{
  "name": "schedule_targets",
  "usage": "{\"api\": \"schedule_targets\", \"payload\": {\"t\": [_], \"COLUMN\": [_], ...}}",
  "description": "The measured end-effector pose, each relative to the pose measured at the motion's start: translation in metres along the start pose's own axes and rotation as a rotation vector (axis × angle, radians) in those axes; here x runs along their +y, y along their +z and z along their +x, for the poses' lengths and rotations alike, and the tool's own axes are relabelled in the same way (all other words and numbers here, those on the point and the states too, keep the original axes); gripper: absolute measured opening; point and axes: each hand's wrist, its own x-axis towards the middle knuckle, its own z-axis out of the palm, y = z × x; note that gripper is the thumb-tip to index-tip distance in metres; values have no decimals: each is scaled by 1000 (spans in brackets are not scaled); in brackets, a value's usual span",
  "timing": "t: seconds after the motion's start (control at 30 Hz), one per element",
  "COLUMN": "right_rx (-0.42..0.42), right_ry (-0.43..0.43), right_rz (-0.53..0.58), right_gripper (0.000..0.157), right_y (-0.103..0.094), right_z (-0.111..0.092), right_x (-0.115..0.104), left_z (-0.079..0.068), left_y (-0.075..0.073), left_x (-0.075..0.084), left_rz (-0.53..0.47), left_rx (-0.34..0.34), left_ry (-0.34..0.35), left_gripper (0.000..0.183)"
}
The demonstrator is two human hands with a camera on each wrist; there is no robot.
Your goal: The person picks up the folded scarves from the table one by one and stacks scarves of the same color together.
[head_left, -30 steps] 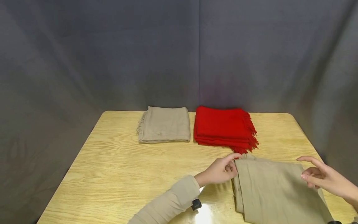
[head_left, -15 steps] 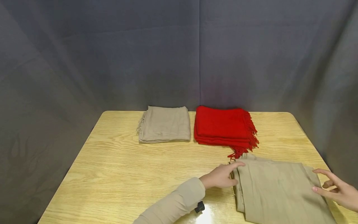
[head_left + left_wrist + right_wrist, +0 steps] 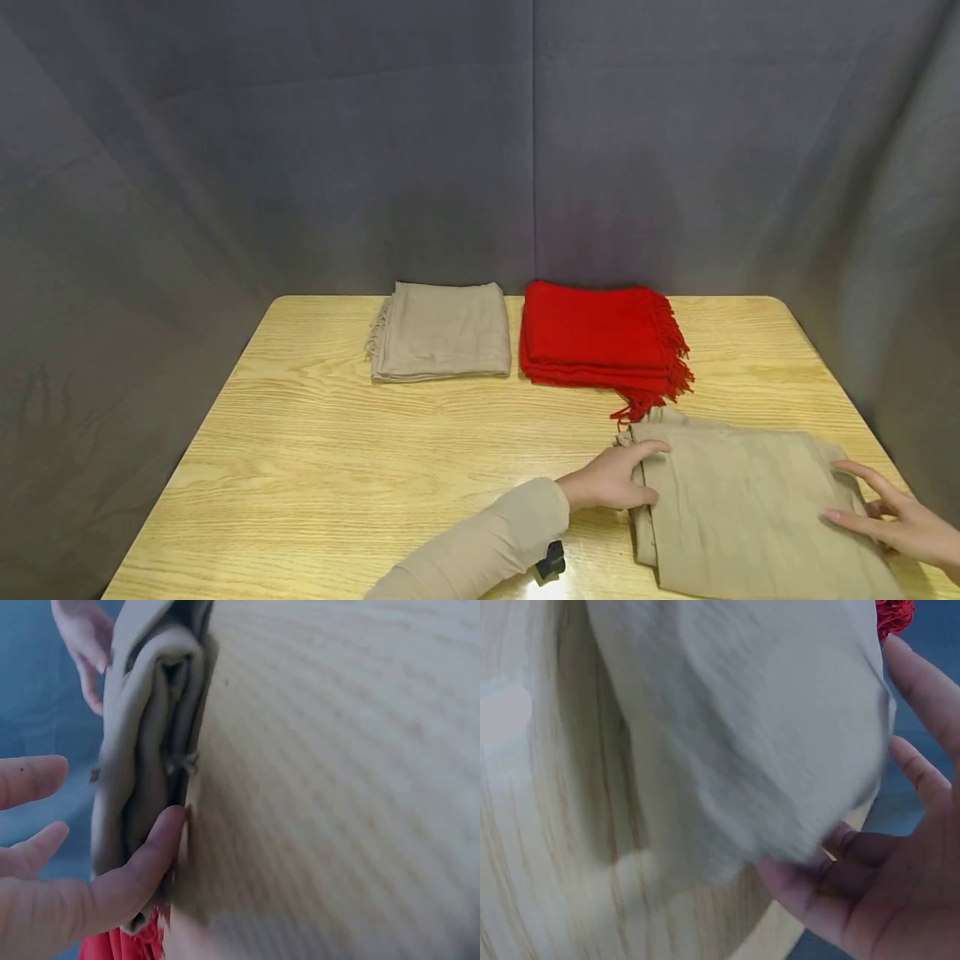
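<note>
A folded khaki cloth (image 3: 750,508) lies at the table's front right, its layered left edge showing several folds in the left wrist view. My left hand (image 3: 617,478) is at that edge, fingers spread. One of its fingertips (image 3: 166,829) touches the stacked layers, while the others stand apart from the cloth. At the opposite edge is my right hand (image 3: 903,521), thumb and fingers extended. In the right wrist view its thumb (image 3: 802,889) meets the rounded lower corner, and some curled fingers are partly hidden behind the cloth. Neither hand visibly grips it.
Along the back of the wooden table (image 3: 300,467) lie a folded beige fringed scarf (image 3: 446,329) and a folded red fringed scarf (image 3: 596,329). The red fringe comes close to the khaki cloth's back left corner. A dark curtain (image 3: 375,150) hangs behind the table.
My left hand has gone from the cloth's back left corner down along its left edge and slightly right. My right hand has come down to the right edge, which has moved slightly.
</note>
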Motion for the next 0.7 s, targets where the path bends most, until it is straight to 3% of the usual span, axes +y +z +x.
{"api": "schedule_targets", "payload": {"t": [0.17,0.4,0.7], "right_rx": [-38,-32,31], "right_ry": [-36,8,-156], "right_rz": [15,18,79], "right_gripper": [84,85,73], "right_y": [0,-1,4], "right_z": [1,1,4], "right_x": [0,-4,-2], "left_z": [2,6,9], "left_y": [7,13,20], "left_x": [5,6,9], "left_rz": [19,-55,-81], "left_rx": [22,42,22], "left_ry": [9,-38,-103], "left_gripper": [59,61,62]}}
